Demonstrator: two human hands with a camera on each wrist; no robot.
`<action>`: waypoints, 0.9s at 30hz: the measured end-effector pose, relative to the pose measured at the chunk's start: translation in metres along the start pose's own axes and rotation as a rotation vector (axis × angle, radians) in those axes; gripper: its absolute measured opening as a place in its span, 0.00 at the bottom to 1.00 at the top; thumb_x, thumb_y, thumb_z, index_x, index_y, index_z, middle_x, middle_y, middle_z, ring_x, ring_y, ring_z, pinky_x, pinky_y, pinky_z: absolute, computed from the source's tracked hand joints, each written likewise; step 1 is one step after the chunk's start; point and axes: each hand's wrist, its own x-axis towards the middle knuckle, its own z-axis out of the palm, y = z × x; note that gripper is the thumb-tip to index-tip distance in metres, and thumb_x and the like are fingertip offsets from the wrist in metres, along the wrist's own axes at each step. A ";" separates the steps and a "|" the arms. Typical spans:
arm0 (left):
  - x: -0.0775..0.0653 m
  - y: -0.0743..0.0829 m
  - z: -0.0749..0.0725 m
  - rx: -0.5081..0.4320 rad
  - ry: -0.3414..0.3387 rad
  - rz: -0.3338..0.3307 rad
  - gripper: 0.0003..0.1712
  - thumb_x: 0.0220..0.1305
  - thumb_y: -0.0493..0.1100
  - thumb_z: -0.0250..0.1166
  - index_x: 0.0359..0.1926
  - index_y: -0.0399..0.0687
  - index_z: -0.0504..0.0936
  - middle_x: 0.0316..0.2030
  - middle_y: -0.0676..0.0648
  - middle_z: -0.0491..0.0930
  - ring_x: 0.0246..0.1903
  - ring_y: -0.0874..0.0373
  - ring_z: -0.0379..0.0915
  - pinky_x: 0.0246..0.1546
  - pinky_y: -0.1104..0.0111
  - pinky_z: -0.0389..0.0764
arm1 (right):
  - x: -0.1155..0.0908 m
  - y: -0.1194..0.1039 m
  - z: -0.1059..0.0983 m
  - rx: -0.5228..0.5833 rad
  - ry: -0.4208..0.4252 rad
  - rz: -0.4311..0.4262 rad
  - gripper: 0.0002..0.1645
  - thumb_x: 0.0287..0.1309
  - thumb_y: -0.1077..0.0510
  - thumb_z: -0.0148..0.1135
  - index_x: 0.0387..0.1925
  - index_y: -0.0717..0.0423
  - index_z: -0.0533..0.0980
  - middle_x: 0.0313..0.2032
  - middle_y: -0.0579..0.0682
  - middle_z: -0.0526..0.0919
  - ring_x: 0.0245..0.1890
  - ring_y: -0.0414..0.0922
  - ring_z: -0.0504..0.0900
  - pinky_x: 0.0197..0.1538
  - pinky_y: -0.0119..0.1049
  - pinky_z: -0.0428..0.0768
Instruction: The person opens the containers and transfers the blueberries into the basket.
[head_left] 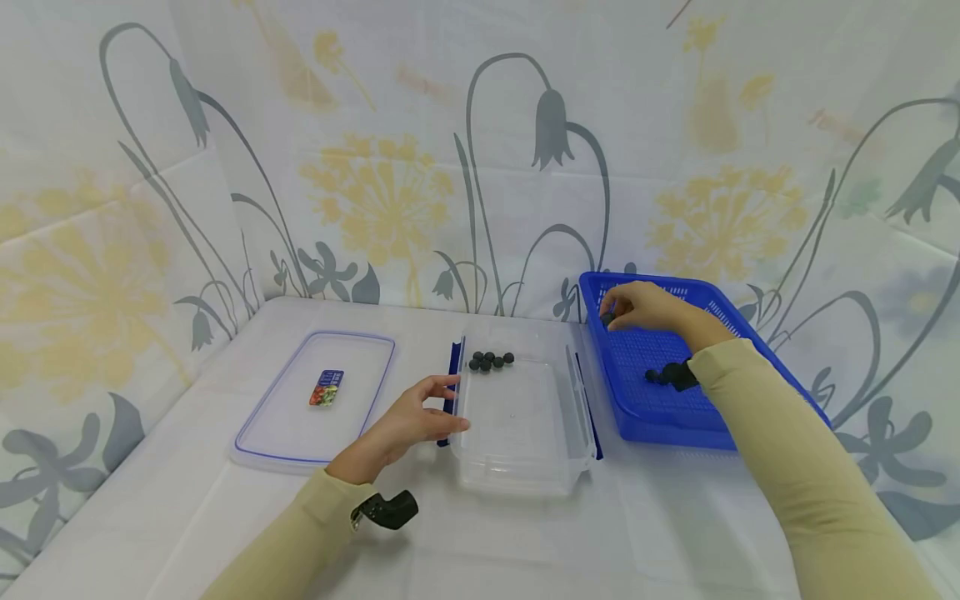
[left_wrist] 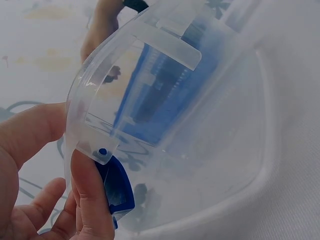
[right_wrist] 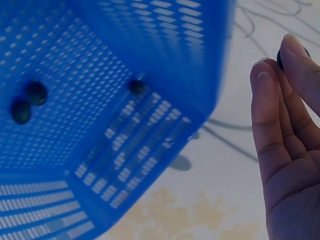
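Observation:
My left hand grips the left rim of a clear plastic box, its thumb and fingers on either side of the wall. A blue latch hangs beside those fingers in the left wrist view. Several dark round balls lie grouped at the box's far end. Over the left side of a blue basket, my right hand pinches one dark ball between thumb and fingertips. Other dark balls sit on the basket's mesh floor, partly hidden by the right wrist camera in the head view.
A clear lid with a blue seal and a colourful label lies flat left of the box. The basket stands close to the box's right. A white cloth covers the table, and a flower-printed curtain hangs behind.

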 end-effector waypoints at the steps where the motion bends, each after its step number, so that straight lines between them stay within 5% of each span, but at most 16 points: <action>1: 0.000 0.000 0.000 0.001 0.000 0.001 0.42 0.50 0.37 0.72 0.65 0.50 0.65 0.55 0.44 0.65 0.38 0.54 0.74 0.42 0.64 0.78 | -0.003 0.004 0.001 0.002 -0.002 0.004 0.10 0.53 0.68 0.64 0.40 0.64 0.76 0.27 0.50 0.78 0.28 0.47 0.76 0.34 0.42 0.75; 15: 0.001 0.000 -0.001 -0.011 0.003 -0.003 0.42 0.49 0.37 0.73 0.65 0.51 0.65 0.55 0.45 0.65 0.38 0.54 0.74 0.42 0.64 0.78 | -0.034 0.066 0.016 0.054 -0.068 0.138 0.11 0.50 0.70 0.63 0.38 0.64 0.75 0.26 0.49 0.77 0.28 0.45 0.75 0.33 0.42 0.75; 27: 0.000 0.002 -0.002 -0.008 -0.016 0.021 0.41 0.51 0.37 0.72 0.66 0.48 0.64 0.54 0.43 0.65 0.37 0.54 0.74 0.42 0.64 0.78 | -0.052 0.080 0.023 0.080 -0.172 0.240 0.14 0.47 0.73 0.61 0.38 0.70 0.71 0.25 0.52 0.77 0.27 0.46 0.76 0.32 0.41 0.77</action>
